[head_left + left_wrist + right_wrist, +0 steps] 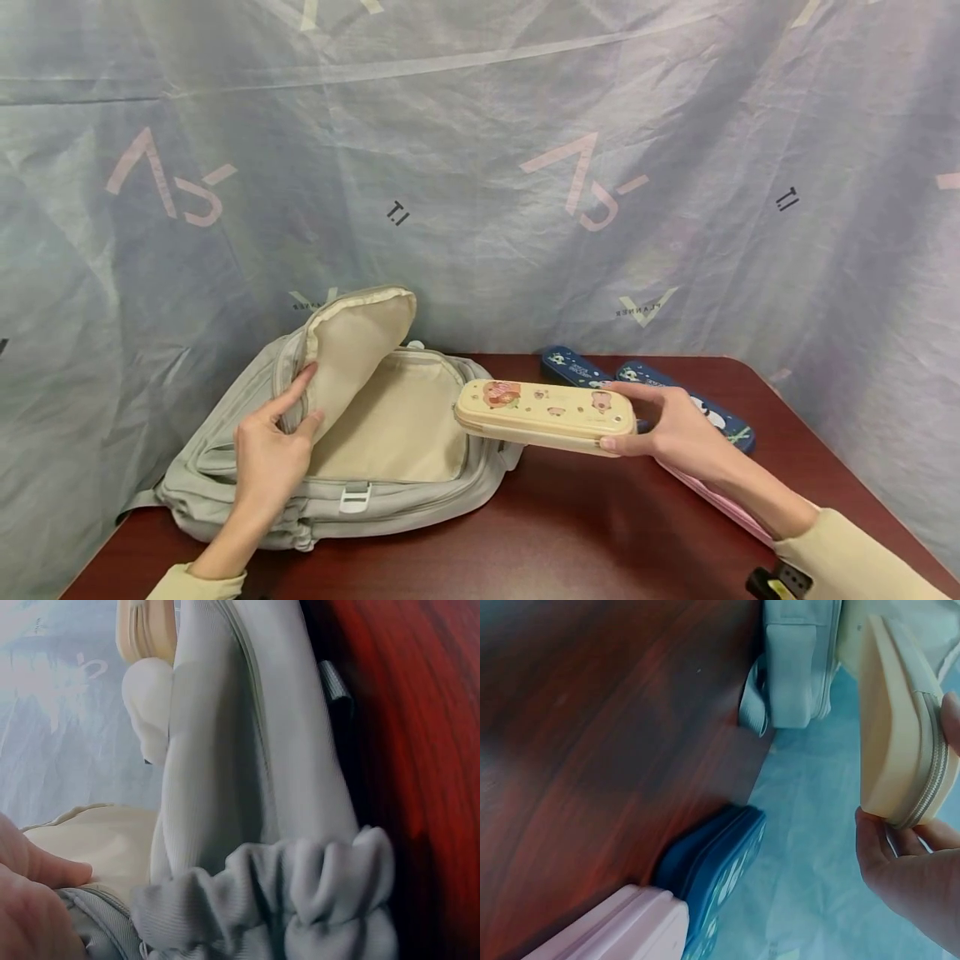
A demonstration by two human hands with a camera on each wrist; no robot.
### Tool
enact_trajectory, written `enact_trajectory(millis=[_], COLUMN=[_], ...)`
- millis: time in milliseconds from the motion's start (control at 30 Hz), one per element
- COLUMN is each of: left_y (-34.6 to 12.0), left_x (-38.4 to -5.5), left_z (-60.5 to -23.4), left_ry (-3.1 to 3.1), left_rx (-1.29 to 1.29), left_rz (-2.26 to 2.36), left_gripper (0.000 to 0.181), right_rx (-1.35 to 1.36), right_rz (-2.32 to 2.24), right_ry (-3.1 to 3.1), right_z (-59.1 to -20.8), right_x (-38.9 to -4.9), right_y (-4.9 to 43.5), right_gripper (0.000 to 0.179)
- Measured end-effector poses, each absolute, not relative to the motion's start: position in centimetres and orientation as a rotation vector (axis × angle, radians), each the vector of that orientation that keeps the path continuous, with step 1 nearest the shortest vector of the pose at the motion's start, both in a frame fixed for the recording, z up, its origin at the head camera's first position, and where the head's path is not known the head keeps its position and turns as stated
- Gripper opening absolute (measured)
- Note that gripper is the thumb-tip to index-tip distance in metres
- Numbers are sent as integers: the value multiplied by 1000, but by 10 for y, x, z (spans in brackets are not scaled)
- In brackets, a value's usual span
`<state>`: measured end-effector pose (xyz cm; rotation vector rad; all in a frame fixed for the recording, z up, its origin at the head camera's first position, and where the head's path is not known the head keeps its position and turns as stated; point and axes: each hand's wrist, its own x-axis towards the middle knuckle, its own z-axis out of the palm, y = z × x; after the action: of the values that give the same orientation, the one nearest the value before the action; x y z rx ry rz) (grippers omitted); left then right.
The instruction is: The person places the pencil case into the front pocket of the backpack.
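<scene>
A grey backpack (397, 508) lies on the table with its front compartment unzipped, showing a cream lining (397, 417). My left hand (273, 446) pinches the edge of its raised flap (363, 333) between thumb and fingers. In the left wrist view, the thumb and a finger (56, 866) appear at the flap's edge. My right hand (686, 429) grips the right end of a pale yellow pencil case (551, 408) printed with small cartoon figures. The case is raised above the table beside the opening, its zipper (930, 784) closed in the right wrist view.
Two dark blue pencil cases with panda prints, one farther back (566, 362) and one (731, 417) to the right, lie on the dark red table (555, 533). Partly under my right forearm shows a pink case (716, 498). A grey printed curtain (480, 208) hangs behind.
</scene>
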<state>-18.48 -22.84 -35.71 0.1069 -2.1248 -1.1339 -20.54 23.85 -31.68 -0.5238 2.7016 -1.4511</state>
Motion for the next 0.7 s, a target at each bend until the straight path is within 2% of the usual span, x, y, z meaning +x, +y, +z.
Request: enact_trajectory(millis=[367, 700], left_y=[-228, -230], left_x=[-185, -183], left_z=[-356, -355], left_ry=[-2073, -2043], left_rx=[124, 119], left_rz=[-1170, -1239], left_gripper=[67, 64], right_rx=[-653, -656], right_rz=[-1509, -1541], right_ry=[2619, 2514], right_z=[-318, -322], right_x=[-239, -266], right_y=[191, 152], right_gripper=[73, 69])
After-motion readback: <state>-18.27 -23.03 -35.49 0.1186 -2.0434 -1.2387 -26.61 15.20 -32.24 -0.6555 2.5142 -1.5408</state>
